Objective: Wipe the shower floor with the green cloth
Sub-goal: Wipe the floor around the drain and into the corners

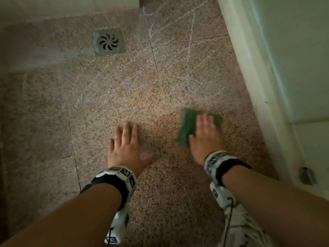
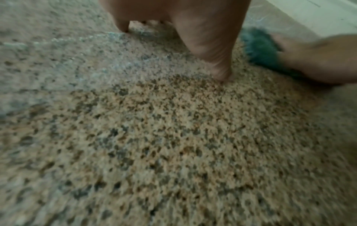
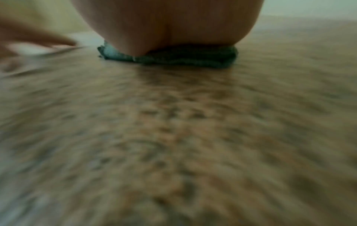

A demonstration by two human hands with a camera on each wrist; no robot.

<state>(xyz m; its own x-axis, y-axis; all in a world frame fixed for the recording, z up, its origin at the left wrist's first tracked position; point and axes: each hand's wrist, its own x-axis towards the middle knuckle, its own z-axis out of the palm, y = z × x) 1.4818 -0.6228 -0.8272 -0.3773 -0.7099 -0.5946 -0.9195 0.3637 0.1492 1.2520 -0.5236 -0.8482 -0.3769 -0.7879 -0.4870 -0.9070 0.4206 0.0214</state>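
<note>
A folded green cloth [image 1: 187, 126] lies flat on the speckled pink granite shower floor [image 1: 106, 104] at centre right. My right hand [image 1: 206, 134] presses down on it with straight fingers, blurred by motion. The cloth [image 3: 173, 58] shows as a flat wad under my palm in the right wrist view. My left hand [image 1: 125, 145] rests flat on the bare floor to the cloth's left, fingers spread and straight. In the left wrist view its thumb [image 2: 212, 50] touches the floor [image 2: 173, 137], with the cloth [image 2: 260, 47] and right hand beyond.
A square metal drain [image 1: 109, 41] sits at the upper left. White chalky streaks [image 1: 188, 56] cross the tiles beyond my hands. A pale raised kerb [image 1: 249, 68] runs diagonally along the right. A tiled wall base [image 1: 53, 8] borders the far side.
</note>
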